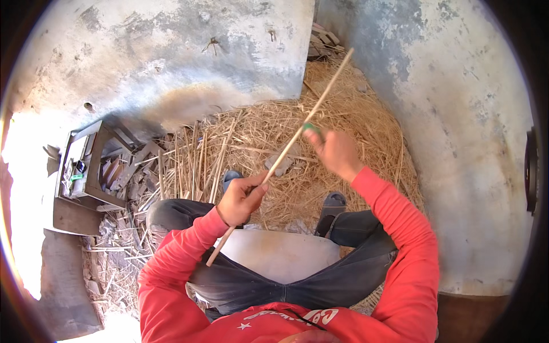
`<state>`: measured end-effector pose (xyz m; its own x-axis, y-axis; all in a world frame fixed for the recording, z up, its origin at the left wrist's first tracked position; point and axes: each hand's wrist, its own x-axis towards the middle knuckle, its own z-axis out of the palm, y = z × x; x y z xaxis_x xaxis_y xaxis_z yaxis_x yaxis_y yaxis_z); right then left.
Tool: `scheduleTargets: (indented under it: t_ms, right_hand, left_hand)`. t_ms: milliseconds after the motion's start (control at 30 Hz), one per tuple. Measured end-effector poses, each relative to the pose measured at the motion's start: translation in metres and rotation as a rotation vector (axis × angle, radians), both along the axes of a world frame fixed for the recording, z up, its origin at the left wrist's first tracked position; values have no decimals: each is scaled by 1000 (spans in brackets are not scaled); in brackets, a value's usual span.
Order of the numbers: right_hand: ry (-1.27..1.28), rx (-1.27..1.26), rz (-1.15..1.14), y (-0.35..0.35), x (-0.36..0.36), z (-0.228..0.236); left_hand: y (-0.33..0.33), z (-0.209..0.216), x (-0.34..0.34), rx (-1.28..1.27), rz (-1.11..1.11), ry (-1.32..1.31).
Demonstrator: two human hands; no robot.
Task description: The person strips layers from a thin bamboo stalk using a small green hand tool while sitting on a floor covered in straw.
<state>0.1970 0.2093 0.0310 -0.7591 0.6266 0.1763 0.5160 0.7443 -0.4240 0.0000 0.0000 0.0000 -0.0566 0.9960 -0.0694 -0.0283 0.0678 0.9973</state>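
Fingers of left hand: closed around the pale stick.
Fingers of right hand: curled on a small green item against the stick.
Stick location: above straw and trousers.
Long axis: diagonal, far end pointing forward-right, near end back-left.

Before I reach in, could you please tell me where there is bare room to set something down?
The pale surface between the thighs looks bare, except where the wooden stick crosses its left edge. Straw-like shavings spread ahead; loose sticks and a cluttered wooden stand crowd the left.
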Motion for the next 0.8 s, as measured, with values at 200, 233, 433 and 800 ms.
scheduleTargets:
  t_ms: [200, 233, 433, 800]
  right_hand:
    - [-38, 86, -208, 70, 13, -26]
    - [46, -19, -371, 96, 32, -9]
    - [39, 247, -100, 52, 22, -14]
    - [251, 229, -919, 245, 181, -8]
  left_hand:
    - [-16, 7, -9, -68, -26, -16]
    - [-22, 5, -2, -64, -52, -41]
    - [-10, -7, -11, -80, -50, -60]
    - [-21, 6, -1, 3, -278, 49]
